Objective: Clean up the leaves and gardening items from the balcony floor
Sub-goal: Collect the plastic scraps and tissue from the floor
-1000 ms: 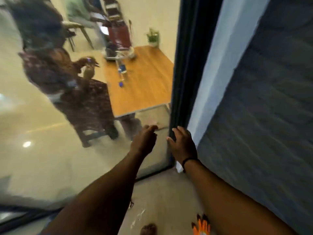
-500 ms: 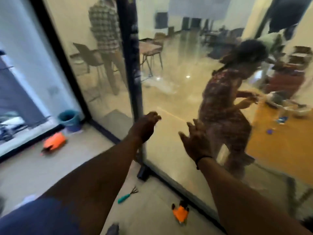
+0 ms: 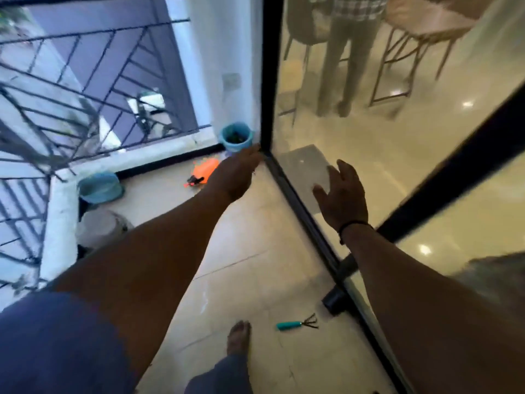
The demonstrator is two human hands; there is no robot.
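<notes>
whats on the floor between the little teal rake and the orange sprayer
Bare tile, in the head view: nothing lies between the teal hand rake and the orange sprayer, though the left forearm hides part.

The orange sprayer (image 3: 203, 172) is partly hidden behind the left hand (image 3: 235, 177). The contents of the teal pot (image 3: 236, 136) are too small to identify. The person behind the glass (image 3: 348, 52) is blurred and cut off at the top edge.

Both hands empty, fingers relaxed: left hand (image 3: 237, 173) outstretched above balcony floor (image 3: 241, 268), right hand (image 3: 342, 194) beside glass door (image 3: 383, 155). Teal hand rake (image 3: 297, 324) on floor near bare foot (image 3: 239, 336); orange sprayer (image 3: 203, 172), teal pot (image 3: 236, 137) farther off.
</notes>
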